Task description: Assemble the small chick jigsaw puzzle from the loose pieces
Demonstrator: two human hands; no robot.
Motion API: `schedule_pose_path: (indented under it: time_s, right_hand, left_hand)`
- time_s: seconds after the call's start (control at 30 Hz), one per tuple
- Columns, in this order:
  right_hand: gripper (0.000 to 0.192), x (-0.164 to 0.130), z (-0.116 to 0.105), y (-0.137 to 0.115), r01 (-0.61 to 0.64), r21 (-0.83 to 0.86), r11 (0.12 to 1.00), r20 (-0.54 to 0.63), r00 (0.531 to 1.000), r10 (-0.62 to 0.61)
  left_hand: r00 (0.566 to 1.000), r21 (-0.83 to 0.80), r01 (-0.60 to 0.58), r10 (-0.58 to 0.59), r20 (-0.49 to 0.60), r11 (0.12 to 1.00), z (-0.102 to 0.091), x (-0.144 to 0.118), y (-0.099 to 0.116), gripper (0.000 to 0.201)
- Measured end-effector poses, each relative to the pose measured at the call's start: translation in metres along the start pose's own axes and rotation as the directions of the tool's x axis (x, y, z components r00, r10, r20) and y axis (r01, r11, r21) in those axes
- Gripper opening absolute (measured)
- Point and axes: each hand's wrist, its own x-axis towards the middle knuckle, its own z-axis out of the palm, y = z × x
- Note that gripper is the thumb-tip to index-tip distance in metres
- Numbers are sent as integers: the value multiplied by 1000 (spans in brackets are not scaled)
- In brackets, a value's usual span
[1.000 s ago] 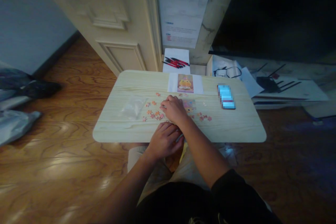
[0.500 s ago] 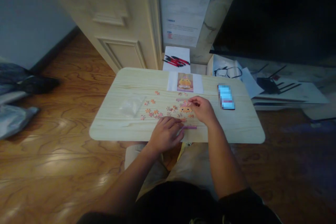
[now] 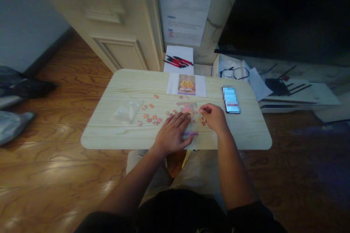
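left hand (image 3: pixel 173 133): palm down, spread flat over puzzle (image 3: pixel 189 107) | right hand (image 3: pixel 214 117): pinched near its right edge, grip contents unclear

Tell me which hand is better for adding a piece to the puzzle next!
Probably the right hand. It is curled beside the right edge of the partly assembled jigsaw puzzle, while the left hand lies spread over its lower part.

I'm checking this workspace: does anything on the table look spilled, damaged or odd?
Nothing looks spilled or damaged. The phone looks odd, its screen pixelated; loose puzzle pieces beside the left hand look ordinary.
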Motion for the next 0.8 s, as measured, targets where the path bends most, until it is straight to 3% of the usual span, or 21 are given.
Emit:
schedule_pose_path:
  time_s: [0.4, 0.63, 0.8]
  right_hand:
    - [11, 31, 11, -2, 97, -215, 972, 97, 992, -78]
    - [24, 30, 8, -2, 83, -179, 980, 65, 995, -72]
    - [16, 29, 5, -2, 36, -150, 988, 56, 998, -28]
  left_hand:
    - [999, -15, 29, -28, 39, 999, 1, 1, -1, 69]
    - [998, -16, 43, -42, 47, 999, -1, 3, 1, 69]
    - [998, -15, 36, -35, 58, 999, 1, 2, 0, 70]
